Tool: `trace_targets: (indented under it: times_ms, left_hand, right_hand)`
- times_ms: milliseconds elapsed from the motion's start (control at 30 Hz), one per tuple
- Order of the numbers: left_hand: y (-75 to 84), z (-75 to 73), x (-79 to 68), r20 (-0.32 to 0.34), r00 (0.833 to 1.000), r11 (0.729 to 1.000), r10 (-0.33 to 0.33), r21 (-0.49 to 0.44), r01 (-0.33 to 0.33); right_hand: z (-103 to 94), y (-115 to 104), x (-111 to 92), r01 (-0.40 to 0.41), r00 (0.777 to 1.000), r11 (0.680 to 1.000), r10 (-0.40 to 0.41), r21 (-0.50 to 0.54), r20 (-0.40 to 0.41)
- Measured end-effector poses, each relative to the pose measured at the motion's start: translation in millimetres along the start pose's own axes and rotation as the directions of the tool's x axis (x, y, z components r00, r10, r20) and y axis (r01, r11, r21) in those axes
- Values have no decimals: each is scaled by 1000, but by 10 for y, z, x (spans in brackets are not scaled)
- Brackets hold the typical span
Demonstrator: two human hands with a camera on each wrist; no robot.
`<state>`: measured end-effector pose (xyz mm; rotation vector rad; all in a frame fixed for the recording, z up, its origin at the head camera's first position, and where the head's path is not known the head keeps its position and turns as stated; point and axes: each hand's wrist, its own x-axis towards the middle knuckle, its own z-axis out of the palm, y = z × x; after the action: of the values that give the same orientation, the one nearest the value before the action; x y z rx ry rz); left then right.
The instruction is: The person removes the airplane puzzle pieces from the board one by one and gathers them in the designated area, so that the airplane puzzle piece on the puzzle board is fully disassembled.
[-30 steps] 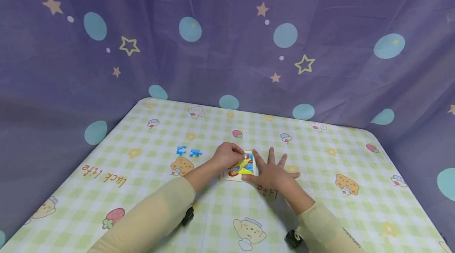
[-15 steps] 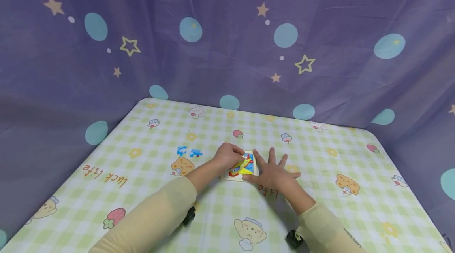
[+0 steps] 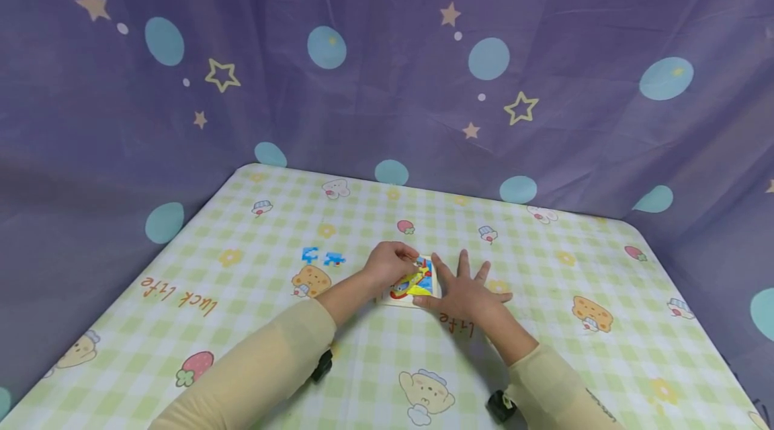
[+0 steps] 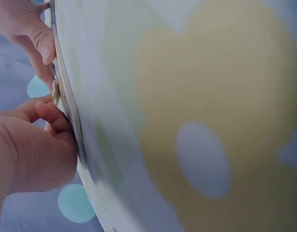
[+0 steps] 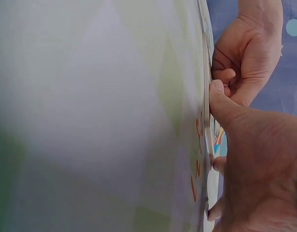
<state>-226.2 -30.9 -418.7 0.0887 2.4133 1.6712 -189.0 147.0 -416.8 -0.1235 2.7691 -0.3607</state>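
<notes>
A small jigsaw puzzle in a pale frame, showing a yellow and red airplane on blue, lies on the table between the hands. My left hand reaches over its far left part and pinches a puzzle piece, which stands tilted above the puzzle in the left wrist view. My right hand is spread flat at the right side. Its thumb rests on the frame's near edge and the other fingers fan out to the right. The left hand hides part of the picture.
Two loose blue puzzle pieces, one plain blue and white and one with a red spot, lie left of the puzzle. A checked cloth with printed cartoons covers the table. A purple curtain hangs behind.
My left fingertips have shifted slightly right over the puzzle's top, and the white spot beside them no longer shows. My right hand keeps its place.
</notes>
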Motion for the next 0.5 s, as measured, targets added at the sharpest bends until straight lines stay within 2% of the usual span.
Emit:
trace_targets:
  times_ms: [200, 400, 500]
  left_hand:
    - [-4, 32, 0, -19, 999, 999, 26, 20, -25]
    - [-12, 60, 8, -20, 1000, 1000, 11, -19, -12]
    - [-4, 56, -1, -15, 1000, 1000, 3, -10, -3]
  right_hand:
    - [2, -1, 0, 0, 1000, 1000, 0, -6, -1]
    - [7, 7, 8, 5, 1000, 1000, -5, -3, -3]
    - [8, 8, 9, 6, 1000, 1000, -6, -4, -3]
